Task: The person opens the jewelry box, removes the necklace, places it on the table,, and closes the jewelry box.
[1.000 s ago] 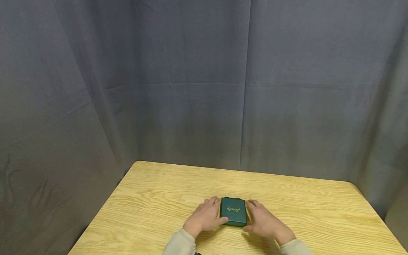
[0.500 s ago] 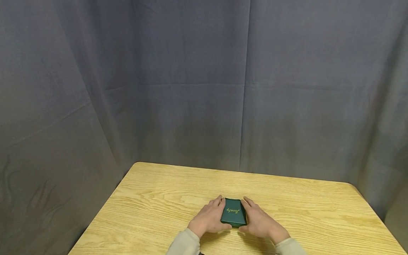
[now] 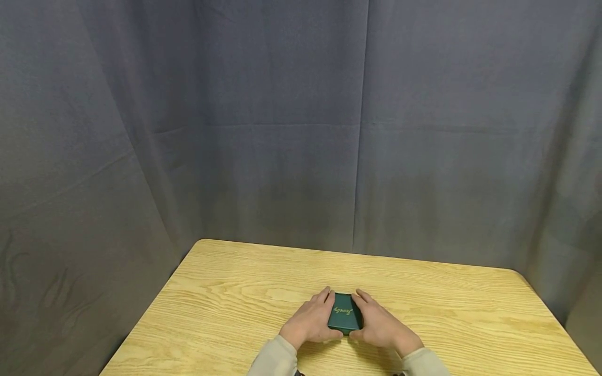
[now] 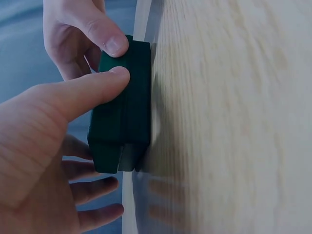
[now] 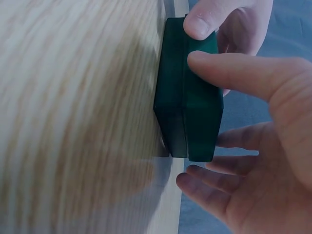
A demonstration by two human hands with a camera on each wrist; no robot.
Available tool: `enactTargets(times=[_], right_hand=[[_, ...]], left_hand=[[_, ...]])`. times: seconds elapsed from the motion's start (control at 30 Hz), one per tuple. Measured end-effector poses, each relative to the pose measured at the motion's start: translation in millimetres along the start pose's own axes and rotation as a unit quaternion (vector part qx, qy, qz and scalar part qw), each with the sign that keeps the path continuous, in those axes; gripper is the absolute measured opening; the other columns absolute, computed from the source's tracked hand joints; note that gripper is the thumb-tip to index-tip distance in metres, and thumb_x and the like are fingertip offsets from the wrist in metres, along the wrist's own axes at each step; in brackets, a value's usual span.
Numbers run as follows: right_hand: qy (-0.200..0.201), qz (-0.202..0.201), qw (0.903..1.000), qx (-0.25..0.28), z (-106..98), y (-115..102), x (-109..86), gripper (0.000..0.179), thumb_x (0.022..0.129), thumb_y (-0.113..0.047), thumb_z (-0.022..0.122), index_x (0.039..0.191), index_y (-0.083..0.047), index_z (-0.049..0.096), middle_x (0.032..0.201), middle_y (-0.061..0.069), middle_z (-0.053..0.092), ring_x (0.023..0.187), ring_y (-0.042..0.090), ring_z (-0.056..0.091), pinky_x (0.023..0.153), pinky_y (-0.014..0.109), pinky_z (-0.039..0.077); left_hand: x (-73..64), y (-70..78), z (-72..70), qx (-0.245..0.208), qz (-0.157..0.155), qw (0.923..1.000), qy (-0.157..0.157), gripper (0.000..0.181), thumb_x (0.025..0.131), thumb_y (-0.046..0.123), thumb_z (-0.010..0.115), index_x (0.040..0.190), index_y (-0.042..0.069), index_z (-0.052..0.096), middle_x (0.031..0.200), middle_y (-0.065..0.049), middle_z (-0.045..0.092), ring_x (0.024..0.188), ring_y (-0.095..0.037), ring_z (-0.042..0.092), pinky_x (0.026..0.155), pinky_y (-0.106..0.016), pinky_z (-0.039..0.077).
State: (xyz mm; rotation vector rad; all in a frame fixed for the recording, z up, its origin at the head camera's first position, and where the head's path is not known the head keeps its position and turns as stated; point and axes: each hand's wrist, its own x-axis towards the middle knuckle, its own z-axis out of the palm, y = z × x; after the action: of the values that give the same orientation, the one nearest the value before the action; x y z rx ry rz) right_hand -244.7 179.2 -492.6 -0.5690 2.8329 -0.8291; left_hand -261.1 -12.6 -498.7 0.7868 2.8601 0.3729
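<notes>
A small dark green jewelry box (image 3: 344,313) with gold lettering on its lid lies on the wooden table. My left hand (image 3: 311,319) grips its left side, while my right hand (image 3: 381,324) grips the right. Both thumbs press on the near face; in the left wrist view the left thumb (image 4: 100,87) lies near the seam between lid and base. From the right wrist, the right thumb (image 5: 234,72) appears on that same face of the box (image 5: 187,107), close to the other thumb. The lid is down, so the inside is hidden.
The light wood-grain table (image 3: 244,282) has rounded far corners. Behind it and at its sides hang grey curtains (image 3: 282,156). Beige sleeves (image 3: 274,357) cover both forearms.
Both hands have moved inward against the sides of the jewelry box, and their thumbs have come onto its near face. The lid remains down.
</notes>
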Motion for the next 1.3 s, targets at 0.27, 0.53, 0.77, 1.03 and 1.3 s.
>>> enactTargets(times=[0.27,0.53,0.77,1.03,1.3], right_hand=[[-0.005,0.000,1.0000,0.007,2.4,-0.1,-0.2,0.088,0.073,-0.026,0.082,0.140,0.008,0.036,0.145,0.028,0.029,0.126,0.044,0.038,0.096,0.053,0.038],[-0.004,0.013,0.9999,-0.001,1.8,-0.5,1.3,0.089,0.071,-0.026,0.084,0.139,0.008,0.039,0.142,0.025,0.034,0.122,0.041,0.043,0.093,0.050,0.041],[-0.002,0.007,0.9999,-0.010,1.7,-0.3,1.2,0.089,0.069,-0.027,0.085,0.137,0.009,0.041,0.141,0.026,0.037,0.121,0.042,0.044,0.092,0.050,0.042],[-0.004,0.009,0.9999,-0.007,1.9,-3.4,-1.7,0.090,0.069,-0.029,0.085,0.138,0.009,0.041,0.142,0.026,0.035,0.121,0.042,0.044,0.092,0.050,0.042],[-0.008,0.010,0.9999,-0.005,1.9,-3.0,-3.1,0.091,0.069,-0.029,0.085,0.138,0.008,0.041,0.142,0.025,0.035,0.122,0.042,0.044,0.091,0.049,0.043]], left_hand=[[0.5,-0.5,2.7,-0.002,0.003,1.0000,-0.001,0.092,0.079,0.054,0.070,0.148,0.008,0.029,0.151,-0.010,0.026,0.131,-0.024,0.038,0.099,-0.038,0.039],[0.2,-0.6,2.8,-0.024,0.000,0.9997,0.001,0.093,0.079,0.050,0.072,0.148,0.006,0.028,0.150,-0.011,0.028,0.128,-0.024,0.042,0.098,-0.036,0.040],[-3.0,-0.4,1.8,-0.030,0.001,0.9995,0.003,0.094,0.078,0.049,0.074,0.148,0.005,0.030,0.149,-0.011,0.030,0.125,-0.024,0.045,0.096,-0.035,0.042],[-4.8,-1.7,1.8,-0.039,0.002,0.9992,0.007,0.095,0.075,0.050,0.076,0.146,0.005,0.032,0.147,-0.010,0.032,0.121,-0.025,0.048,0.093,-0.035,0.044],[-7.9,-0.4,-0.7,-0.039,0.006,0.9991,0.011,0.094,0.075,0.050,0.076,0.146,0.005,0.033,0.145,-0.010,0.035,0.118,-0.024,0.050,0.091,-0.034,0.044]])
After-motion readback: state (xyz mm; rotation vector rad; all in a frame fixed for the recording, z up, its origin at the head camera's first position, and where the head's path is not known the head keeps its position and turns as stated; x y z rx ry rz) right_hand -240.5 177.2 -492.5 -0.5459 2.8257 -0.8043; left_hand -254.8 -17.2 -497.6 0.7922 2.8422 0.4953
